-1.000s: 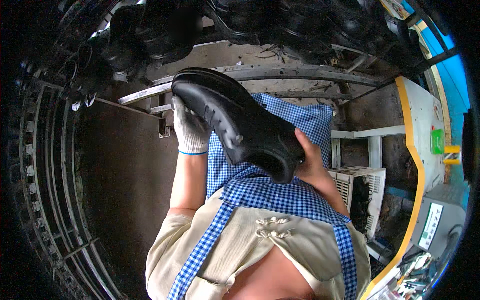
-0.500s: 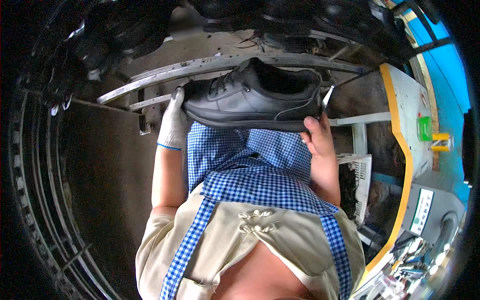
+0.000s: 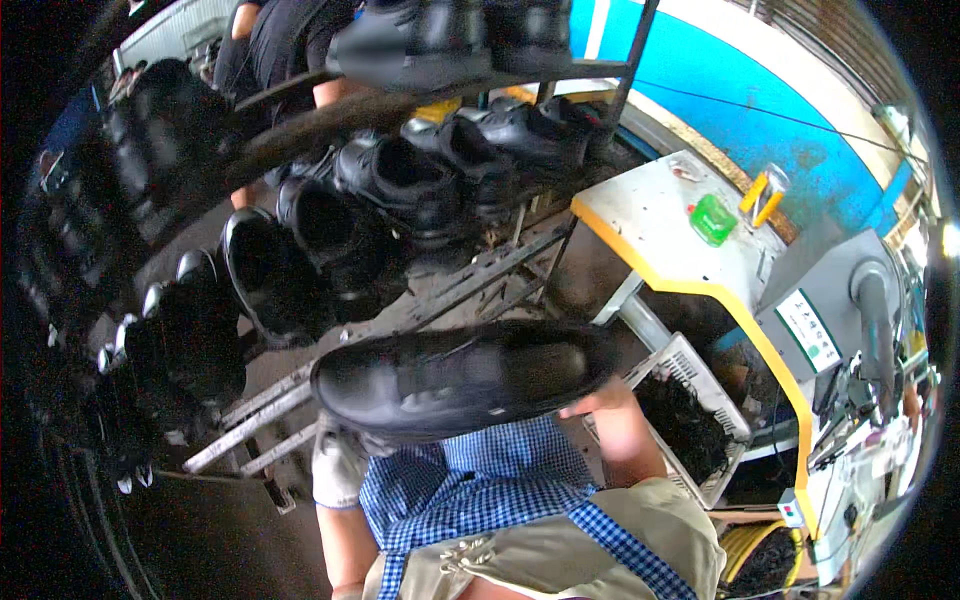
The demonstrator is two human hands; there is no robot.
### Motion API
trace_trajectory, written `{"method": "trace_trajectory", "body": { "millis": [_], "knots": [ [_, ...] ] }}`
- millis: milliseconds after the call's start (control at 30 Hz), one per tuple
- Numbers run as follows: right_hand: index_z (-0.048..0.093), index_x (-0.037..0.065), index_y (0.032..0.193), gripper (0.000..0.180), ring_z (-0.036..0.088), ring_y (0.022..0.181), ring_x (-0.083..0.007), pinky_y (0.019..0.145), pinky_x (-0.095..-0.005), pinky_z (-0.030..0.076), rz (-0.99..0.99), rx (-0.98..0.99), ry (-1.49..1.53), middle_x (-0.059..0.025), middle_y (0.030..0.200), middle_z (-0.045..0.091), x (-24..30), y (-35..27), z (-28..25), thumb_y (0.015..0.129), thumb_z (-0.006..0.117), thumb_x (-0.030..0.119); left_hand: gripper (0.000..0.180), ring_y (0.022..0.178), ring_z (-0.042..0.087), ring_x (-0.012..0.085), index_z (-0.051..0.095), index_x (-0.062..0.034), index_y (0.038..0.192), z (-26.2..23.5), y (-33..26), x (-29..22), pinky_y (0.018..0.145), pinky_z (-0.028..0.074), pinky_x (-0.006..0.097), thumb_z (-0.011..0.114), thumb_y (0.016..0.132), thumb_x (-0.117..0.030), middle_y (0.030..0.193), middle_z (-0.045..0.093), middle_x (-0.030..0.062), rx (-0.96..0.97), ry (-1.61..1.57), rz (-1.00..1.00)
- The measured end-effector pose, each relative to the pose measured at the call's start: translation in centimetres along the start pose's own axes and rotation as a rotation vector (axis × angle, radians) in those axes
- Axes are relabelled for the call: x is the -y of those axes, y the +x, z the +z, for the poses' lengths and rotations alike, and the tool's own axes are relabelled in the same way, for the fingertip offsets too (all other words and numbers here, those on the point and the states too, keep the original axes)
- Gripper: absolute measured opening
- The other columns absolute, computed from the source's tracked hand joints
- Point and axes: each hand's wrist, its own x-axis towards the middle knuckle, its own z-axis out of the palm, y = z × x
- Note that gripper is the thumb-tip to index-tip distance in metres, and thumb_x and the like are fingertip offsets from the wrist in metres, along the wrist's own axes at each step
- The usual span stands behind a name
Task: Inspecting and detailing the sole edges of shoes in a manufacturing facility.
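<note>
A black shoe (image 3: 455, 380) lies lengthwise between my two hands, in front of my blue checked apron; motion blurs its surface. My left hand (image 3: 338, 465), in a white knit glove, grips its left end, with the fingers partly hidden by the shoe. At the right end, my bare right hand (image 3: 607, 402) is closed on it, thumb near the lower edge and the other fingers hidden behind. Whether the right hand also holds a small tool cannot be seen.
A metal rack (image 3: 430, 295) ahead and left carries several black shoes (image 3: 395, 185). Behind it stands another person (image 3: 280, 50). To the right are a yellow-edged white table (image 3: 660, 225) with a green container (image 3: 712, 220), a grey machine (image 3: 815, 310), and a white crate (image 3: 735, 440) of black scraps.
My view has swung up and to the right, bringing the shoe rack and table into sight. The shoe has turned in my hands; a pale pointed thing by my right fingers no longer shows.
</note>
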Motion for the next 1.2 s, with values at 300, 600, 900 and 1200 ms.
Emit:
{"method": "trace_trajectory", "body": {
  "millis": [300,600,900,1200],
  "knots": [
    [0.043,0.006,0.125,0.047,0.057,0.061,-0.0172,0.045,-0.0225,0.047,-0.87,-1.027,0.277,-0.008,0.099,0.058,10.3,4.8,-4.8,0.081,0.061,0.01,0.039,0.077,0.062,0.0182,0.055,-0.0042,0.107,1.2,-0.8,2.3,0.066,0.058,0.035,0.068,0.081,-0.03,0.095,0.06,0.0103,0.055,0.0,-0.093],
    [0.036,0.006,0.13,0.078,0.059,0.066,-0.0158,0.046,-0.0255,0.047,-0.567,-0.766,-0.253,-0.007,0.097,0.06,20.1,22.5,-6.7,0.067,0.079,0.019,0.035,0.08,0.062,0.0193,0.055,-0.0053,0.111,1.5,-3.4,2.4,0.071,0.057,0.04,0.066,0.083,-0.024,0.098,0.06,0.0101,-0.08,-0.027,-0.119],
    [0.039,-0.001,0.126,0.074,0.058,0.064,-0.0127,0.043,-0.0231,0.04,-0.714,-1.027,-0.683,-0.0096,0.083,0.063,17.1,25.7,-9.3,0.073,0.077,0.035,0.032,0.084,0.061,0.0229,0.054,-0.0057,0.115,0.1,-4.8,2.7,0.075,0.055,0.043,0.061,0.086,-0.017,0.101,0.061,0.0118,-0.163,-0.105,-0.175],
    [0.024,-0.002,0.138,0.096,0.065,0.074,-0.0189,0.069,-0.0279,0.052,-0.737,-0.645,-0.822,-0.0178,0.109,0.059,16.0,25.2,-0.8,0.067,0.082,0.027,0.03,0.081,0.06,0.0219,0.054,-0.0065,0.112,1.0,-3.8,2.3,0.072,0.053,0.04,0.062,0.086,-0.018,0.098,0.061,0.0111,-0.211,-0.042,-0.214]
  ]
}}
